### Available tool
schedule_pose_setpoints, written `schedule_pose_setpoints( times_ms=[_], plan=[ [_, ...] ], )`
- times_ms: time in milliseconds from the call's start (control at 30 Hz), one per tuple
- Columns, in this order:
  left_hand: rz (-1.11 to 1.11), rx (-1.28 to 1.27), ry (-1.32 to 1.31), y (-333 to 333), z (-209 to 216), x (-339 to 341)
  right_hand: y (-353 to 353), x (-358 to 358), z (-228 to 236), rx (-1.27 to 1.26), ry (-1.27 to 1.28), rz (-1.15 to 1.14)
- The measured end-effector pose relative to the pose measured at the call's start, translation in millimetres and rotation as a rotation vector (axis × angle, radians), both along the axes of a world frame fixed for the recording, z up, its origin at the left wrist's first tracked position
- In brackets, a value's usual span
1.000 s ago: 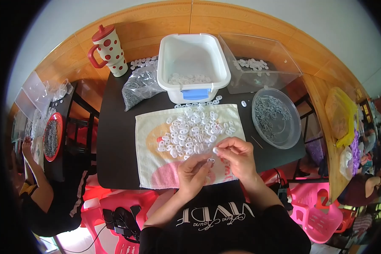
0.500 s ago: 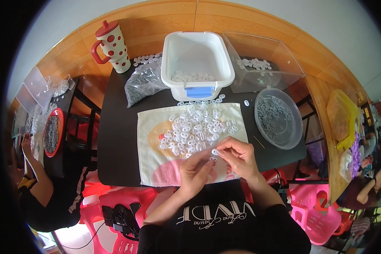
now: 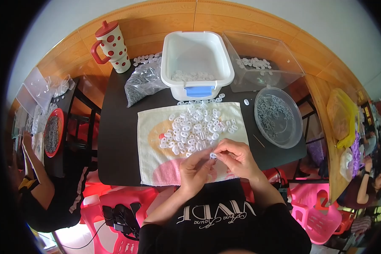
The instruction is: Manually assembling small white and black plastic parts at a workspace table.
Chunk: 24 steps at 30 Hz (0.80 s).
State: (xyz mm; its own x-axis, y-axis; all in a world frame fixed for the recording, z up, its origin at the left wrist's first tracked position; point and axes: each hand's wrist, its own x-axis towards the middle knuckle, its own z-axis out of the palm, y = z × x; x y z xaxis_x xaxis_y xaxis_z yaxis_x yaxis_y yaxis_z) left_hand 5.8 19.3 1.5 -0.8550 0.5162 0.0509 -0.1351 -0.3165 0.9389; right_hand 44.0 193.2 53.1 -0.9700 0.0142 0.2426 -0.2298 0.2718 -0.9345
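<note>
My left hand (image 3: 193, 171) is closed, thumb and fingers pinching a small white oval plastic piece (image 3: 213, 155) over the near edge of the towel. Meeting it from the right, my right hand (image 3: 234, 158) is also closed, its fingertips pressed to the same spot. Fingers partly cover what is between them, so I cannot tell whether one piece or two are there. Just beyond both hands, a loose heap of white oval pieces with holes (image 3: 194, 127) lies on the patterned towel (image 3: 150, 127).
Behind the towel stands a white tub (image 3: 197, 86) with more pieces, beside a bag of grey metal parts (image 3: 142, 83). To the right are a clear box (image 3: 279, 55), a round tub of grey parts (image 3: 290, 127) and a thin stick (image 3: 258, 141). A spotted tumbler (image 3: 114, 48) stands far left.
My right fingertips have come down slightly onto the left ones; the two white pieces seen apart earlier now appear together. People at the left and right have shifted their arms.
</note>
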Motion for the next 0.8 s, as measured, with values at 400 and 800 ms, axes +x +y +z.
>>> schedule_pose_setpoints(
  times_ms=[400, 800],
  plan=[
    [0.092, -0.212, 0.260, 10, -4, 1, -1, 5, -16, 0.074, 0.094, -0.075],
    [0.052, -0.654, 0.872, 8, 30, -9, 3, 8, -38, 0.309, 0.272, -0.058]
  ],
)
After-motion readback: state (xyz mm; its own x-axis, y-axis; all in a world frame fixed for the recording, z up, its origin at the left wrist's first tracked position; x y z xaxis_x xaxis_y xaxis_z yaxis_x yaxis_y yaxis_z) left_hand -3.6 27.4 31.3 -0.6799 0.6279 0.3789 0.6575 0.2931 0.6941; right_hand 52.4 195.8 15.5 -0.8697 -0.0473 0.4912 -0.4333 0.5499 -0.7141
